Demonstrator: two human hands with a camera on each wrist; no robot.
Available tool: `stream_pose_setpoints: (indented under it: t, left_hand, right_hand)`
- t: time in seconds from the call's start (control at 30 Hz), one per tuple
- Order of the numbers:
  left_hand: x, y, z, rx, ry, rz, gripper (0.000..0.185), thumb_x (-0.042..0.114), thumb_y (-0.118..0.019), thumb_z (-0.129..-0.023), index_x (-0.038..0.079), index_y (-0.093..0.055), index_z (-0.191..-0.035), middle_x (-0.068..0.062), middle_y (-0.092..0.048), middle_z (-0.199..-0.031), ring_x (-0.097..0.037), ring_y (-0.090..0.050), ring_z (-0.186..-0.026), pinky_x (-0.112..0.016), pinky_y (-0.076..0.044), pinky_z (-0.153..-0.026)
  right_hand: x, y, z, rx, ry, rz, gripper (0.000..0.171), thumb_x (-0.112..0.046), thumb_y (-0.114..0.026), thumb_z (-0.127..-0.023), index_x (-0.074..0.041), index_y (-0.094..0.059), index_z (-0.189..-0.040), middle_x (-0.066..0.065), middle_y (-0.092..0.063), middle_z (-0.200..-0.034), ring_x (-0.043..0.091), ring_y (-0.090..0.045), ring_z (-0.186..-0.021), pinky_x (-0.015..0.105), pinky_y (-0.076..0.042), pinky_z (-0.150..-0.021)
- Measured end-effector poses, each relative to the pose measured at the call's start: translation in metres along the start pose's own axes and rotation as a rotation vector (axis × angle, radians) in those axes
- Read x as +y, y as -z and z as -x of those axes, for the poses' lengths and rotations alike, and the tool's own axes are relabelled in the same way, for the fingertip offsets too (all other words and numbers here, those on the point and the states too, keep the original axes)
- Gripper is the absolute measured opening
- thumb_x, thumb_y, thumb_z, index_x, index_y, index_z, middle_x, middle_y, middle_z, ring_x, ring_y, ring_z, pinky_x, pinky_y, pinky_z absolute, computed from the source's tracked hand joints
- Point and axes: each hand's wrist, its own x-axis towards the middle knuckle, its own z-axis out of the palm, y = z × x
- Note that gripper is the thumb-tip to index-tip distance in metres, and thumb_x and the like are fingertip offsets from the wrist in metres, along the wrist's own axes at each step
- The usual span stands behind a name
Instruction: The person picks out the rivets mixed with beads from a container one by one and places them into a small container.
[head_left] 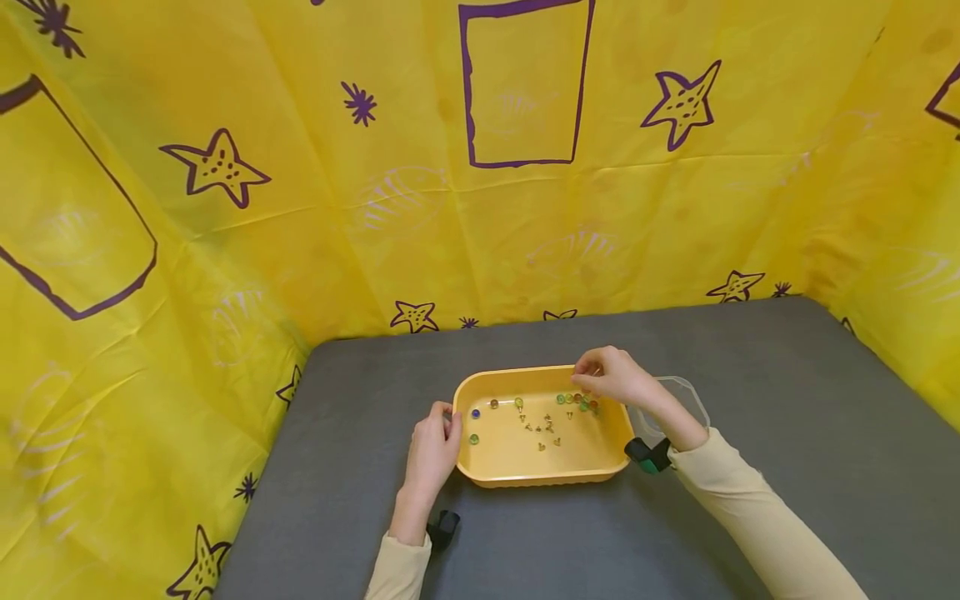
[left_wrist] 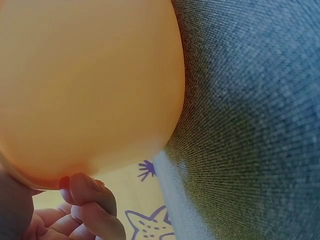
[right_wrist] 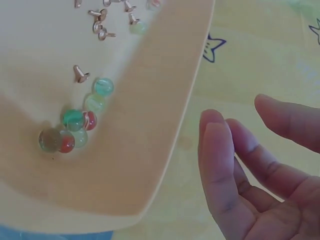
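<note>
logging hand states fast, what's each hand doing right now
Left hand: fingers curled on the left rim of the yellow tray, holding it.
Right hand: open, fingers loosely bent over the tray's far right corner, holding nothing, above the marbles.

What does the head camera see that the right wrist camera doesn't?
Only the head view shows the left hand gripping the tray's left rim, the whole grey table, the yellow starry curtain and a clear container behind the right wrist. Only the right wrist view shows the marbles close up, clustered in a tray corner, and the right hand's relaxed fingers holding nothing. Both show the yellow tray, small metal pins and the right hand.
</note>
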Motion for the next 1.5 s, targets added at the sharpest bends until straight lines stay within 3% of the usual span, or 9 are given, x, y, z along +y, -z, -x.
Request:
stream_pose_setpoints:
  t: [0.33, 0.53, 0.8, 1.03, 1.5]
  left_hand:
    - [0.002, -0.001, 0.000, 0.005, -0.031, 0.006, 0.013, 0.011, -0.057, -0.091, -0.001, -0.058, -0.096, 0.001, -0.048, -0.060, -0.009, -0.041, -0.049, -0.023, -0.036, -0.046]
    - [0.001, -0.001, 0.001, 0.007, -0.043, 0.005, 0.012, 0.009, -0.057, -0.091, -0.002, -0.057, -0.096, 0.000, -0.049, -0.061, -0.009, -0.041, -0.049, -0.024, -0.036, -0.046]
    - [0.002, 0.001, 0.003, 0.071, -0.115, 0.004, 0.012, 0.008, -0.056, -0.090, -0.004, -0.055, -0.092, 0.000, -0.047, -0.060, -0.010, -0.041, -0.049, -0.025, -0.035, -0.044]
    - [0.002, 0.000, 0.001, 0.022, -0.048, -0.013, 0.011, 0.008, -0.058, -0.090, -0.002, -0.057, -0.095, -0.001, -0.051, -0.062, -0.011, -0.045, -0.050, -0.025, -0.037, -0.047]
    - [0.001, -0.001, 0.000, 0.028, -0.063, -0.008, 0.010, 0.007, -0.058, -0.090, -0.002, -0.057, -0.094, -0.001, -0.051, -0.062, -0.011, -0.045, -0.051, -0.025, -0.038, -0.047]
  right_hand:
    - [0.006, -0.004, -0.008, -0.125, -0.085, -0.016, 0.016, -0.011, -0.060, -0.089, 0.005, -0.065, -0.089, 0.012, -0.062, -0.068, 0.029, -0.058, -0.062, 0.038, -0.048, -0.061]
    - [0.001, -0.005, -0.011, -0.170, -0.113, 0.033, 0.015, -0.011, -0.062, -0.087, 0.004, -0.066, -0.086, 0.012, -0.061, -0.066, 0.028, -0.058, -0.061, 0.035, -0.047, -0.059]
    - [-0.006, -0.009, -0.018, -0.199, -0.144, 0.067, 0.017, -0.011, -0.065, -0.085, 0.004, -0.065, -0.076, 0.015, -0.061, -0.063, 0.027, -0.058, -0.056, 0.037, -0.048, -0.057]
    - [-0.005, -0.017, -0.026, -0.203, -0.209, 0.060, 0.020, -0.011, -0.066, -0.084, 0.005, -0.065, -0.072, 0.014, -0.062, -0.061, 0.031, -0.062, -0.059, 0.038, -0.051, -0.059]
    - [0.007, -0.030, -0.037, -0.231, -0.287, 0.076, 0.017, -0.008, -0.066, -0.082, 0.005, -0.064, -0.070, 0.014, -0.063, -0.062, 0.024, -0.063, -0.055, 0.034, -0.052, -0.057]
